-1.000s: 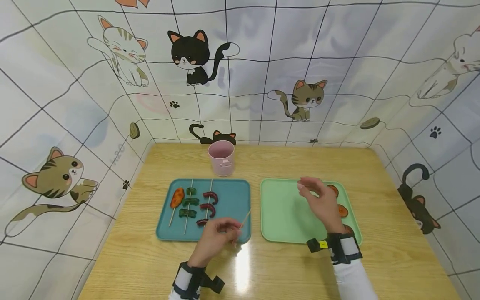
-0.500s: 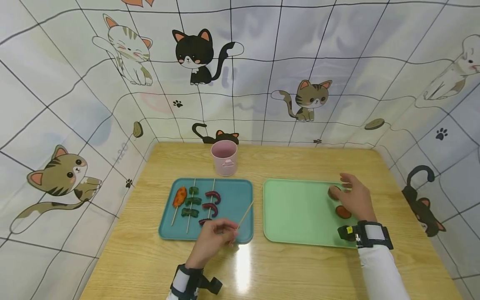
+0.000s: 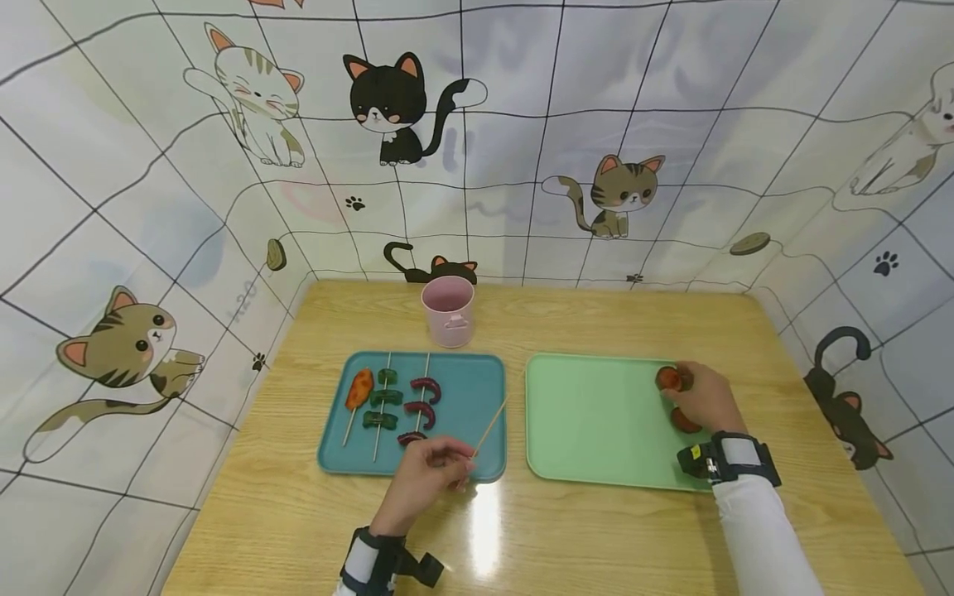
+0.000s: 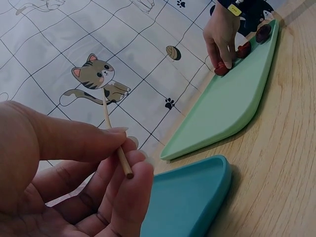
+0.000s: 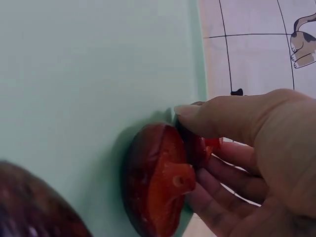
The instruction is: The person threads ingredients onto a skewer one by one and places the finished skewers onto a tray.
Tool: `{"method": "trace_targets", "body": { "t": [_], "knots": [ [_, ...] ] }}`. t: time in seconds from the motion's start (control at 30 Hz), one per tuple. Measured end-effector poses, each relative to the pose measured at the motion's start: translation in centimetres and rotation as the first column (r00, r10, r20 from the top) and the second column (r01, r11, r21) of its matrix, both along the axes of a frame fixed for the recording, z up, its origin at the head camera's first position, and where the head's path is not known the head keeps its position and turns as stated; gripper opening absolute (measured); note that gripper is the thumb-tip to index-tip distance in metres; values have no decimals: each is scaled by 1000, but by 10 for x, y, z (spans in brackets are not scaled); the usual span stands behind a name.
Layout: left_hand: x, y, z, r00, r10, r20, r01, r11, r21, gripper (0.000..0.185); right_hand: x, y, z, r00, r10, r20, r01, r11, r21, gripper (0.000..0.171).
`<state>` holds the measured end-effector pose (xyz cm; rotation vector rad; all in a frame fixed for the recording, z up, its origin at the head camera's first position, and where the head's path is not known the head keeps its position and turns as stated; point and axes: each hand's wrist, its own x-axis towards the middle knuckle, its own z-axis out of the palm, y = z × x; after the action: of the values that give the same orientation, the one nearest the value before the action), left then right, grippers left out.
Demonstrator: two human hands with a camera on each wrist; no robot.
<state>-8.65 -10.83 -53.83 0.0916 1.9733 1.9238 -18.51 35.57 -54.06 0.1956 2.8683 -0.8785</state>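
Observation:
My left hand (image 3: pixel 425 480) pinches a bare wooden skewer (image 3: pixel 489 426) between thumb and fingers, over the near right corner of the blue tray (image 3: pixel 469 372). The skewer slants up and away; its blunt lower end pokes out below the thumb in the left wrist view. At the far right of the green tray (image 3: pixel 589 414), my right hand (image 3: pixel 708 397) grips the farthest dark red mushroom (image 3: pixel 668 378) between thumb and fingers. A second mushroom (image 5: pixel 160 182), its stem showing, lies right beside the hand. The third mushroom (image 4: pixel 264 33) is nearer the tray's front and hidden in the head view.
On the blue tray lie a skewer with an orange-brown piece (image 3: pixel 359 389), one with green pepper pieces (image 3: pixel 385 397) and one with dark red curled pieces (image 3: pixel 420 408). Behind it stands a pink cup (image 3: pixel 449 319). A cat-print sheet (image 3: pixel 507 149) surrounds the wooden table (image 3: pixel 581 538).
My right hand has moved right from above the green tray's middle and closed its thumb and fingers on the far mushroom. The left hand stays in place, its skewer tilted slightly more upright.

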Motion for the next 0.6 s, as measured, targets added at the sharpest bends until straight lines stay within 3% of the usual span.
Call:
{"method": "trace_targets", "body": {
  "t": [0.23, 0.4, 0.5, 0.6],
  "knots": [
    [2, 1, 1, 1000, 4, 23, -4, 1000, -4, 27, 0, 7, -12, 999, -14, -41, 13, 1000, -28, 63],
    [2, 0, 2, 999, -6, 33, 6, 1000, 4, 29, 5, 2, -8, 995, -91, -41, 85, 988, -130, 68],
    [2, 0, 1, 999, -9, 32, 9, 1000, 1, 28, 8, -6, -2, 983, -182, -7, 175, 953, -246, 72],
    [2, 0, 3, 1000, -8, 27, 8, 1000, 4, 28, 10, -14, 5, 967, -256, 11, 241, 893, -381, 72]
  ]
}}
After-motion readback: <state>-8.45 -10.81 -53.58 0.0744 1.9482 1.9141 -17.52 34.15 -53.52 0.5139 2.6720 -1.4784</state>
